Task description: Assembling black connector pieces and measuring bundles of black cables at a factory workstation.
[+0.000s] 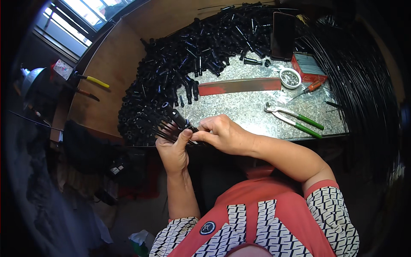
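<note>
My left hand (174, 155) is closed around a black tubular part (175, 115) and several thin black rods (155, 127) that fan out to the left. The thumb lies along the near end of the tube, which tilts up and away from me. Close against that near end, my right hand (226, 134) pinches with thumb and forefinger. What sits between those fingertips is too small and covered to make out. Just beyond both hands spreads a large heap of similar black tubular parts (192, 51).
On the speckled tabletop (239, 109) lie a red strip (239, 86), green-handled pincers (295, 120) and an orange-handled screwdriver (314, 87). A white bowl (290, 79) of small pieces, a red box (309, 68) and a phone (282, 36) stand behind. Long black rods (355, 73) fill the right side.
</note>
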Tool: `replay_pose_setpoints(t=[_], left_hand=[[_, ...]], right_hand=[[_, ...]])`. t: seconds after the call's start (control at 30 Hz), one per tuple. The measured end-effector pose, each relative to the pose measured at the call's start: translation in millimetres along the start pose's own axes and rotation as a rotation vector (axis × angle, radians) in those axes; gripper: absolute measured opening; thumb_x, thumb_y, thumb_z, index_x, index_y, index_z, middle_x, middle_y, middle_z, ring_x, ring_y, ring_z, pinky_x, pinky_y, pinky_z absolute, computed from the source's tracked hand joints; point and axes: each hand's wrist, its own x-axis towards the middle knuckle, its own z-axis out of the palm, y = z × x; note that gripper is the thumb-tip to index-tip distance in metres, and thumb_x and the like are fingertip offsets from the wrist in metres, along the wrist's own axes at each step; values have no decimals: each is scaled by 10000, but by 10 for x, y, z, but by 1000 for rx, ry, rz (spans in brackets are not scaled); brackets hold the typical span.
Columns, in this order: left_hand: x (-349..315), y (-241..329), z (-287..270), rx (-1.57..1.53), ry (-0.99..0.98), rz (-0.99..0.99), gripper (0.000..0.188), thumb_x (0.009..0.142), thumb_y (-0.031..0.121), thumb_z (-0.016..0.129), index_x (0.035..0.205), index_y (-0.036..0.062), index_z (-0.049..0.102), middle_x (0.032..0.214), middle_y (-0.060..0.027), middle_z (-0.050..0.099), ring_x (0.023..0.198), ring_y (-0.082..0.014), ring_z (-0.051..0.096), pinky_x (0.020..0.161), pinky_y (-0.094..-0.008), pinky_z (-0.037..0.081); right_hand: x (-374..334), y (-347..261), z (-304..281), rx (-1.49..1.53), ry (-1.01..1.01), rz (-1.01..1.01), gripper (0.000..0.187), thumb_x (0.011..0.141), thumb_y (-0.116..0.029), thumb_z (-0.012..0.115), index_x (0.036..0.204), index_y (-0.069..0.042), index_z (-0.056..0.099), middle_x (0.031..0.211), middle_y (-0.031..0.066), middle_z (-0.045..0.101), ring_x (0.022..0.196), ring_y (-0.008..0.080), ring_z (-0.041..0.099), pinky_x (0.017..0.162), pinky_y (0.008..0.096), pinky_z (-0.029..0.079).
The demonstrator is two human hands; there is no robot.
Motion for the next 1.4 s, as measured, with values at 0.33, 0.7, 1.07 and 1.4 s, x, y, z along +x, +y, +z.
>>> replay_pose_setpoints(t=[0.33, 0.7, 1.07, 1.4], left_hand=[[52, 40, -191, -100, -289, -96, 422, 771, 151, 761, 1094, -43, 570, 963, -94, 634, 869, -195, 632, 809, -312, 514], [-116, -68, 351, 116, 38, 191, 420, 857, 6, 619, 1217, -12, 404, 1040, -68, 553, 913, -120, 551, 846, -260, 445], [-156, 52, 172, 244, 24, -17, 328, 872, 6, 533, 1168, -41, 399, 978, -66, 478, 897, -117, 484, 815, -263, 416], [-166, 92, 124, 432, -43, 16, 225, 870, -3, 563, 1070, 25, 465, 943, -16, 491, 848, -78, 486, 770, -221, 418]], right_hand=[[70, -13, -131, 272, -229, 331, 317, 830, -295, 702, 713, -14, 610, 590, 19, 566, 549, 80, 557, 489, 248, 438], [130, 102, 98, 172, 149, 215, 391, 815, -285, 713, 611, -27, 501, 532, 51, 542, 432, 89, 512, 397, 259, 385], [-23, -33, 135, 98, 29, 103, 151, 836, -117, 644, 810, 26, 603, 688, 120, 618, 582, 185, 600, 547, 314, 457], [-5, 97, 110, 472, -34, 367, 236, 792, -140, 723, 724, 11, 554, 659, 60, 603, 537, 118, 600, 463, 247, 491]])
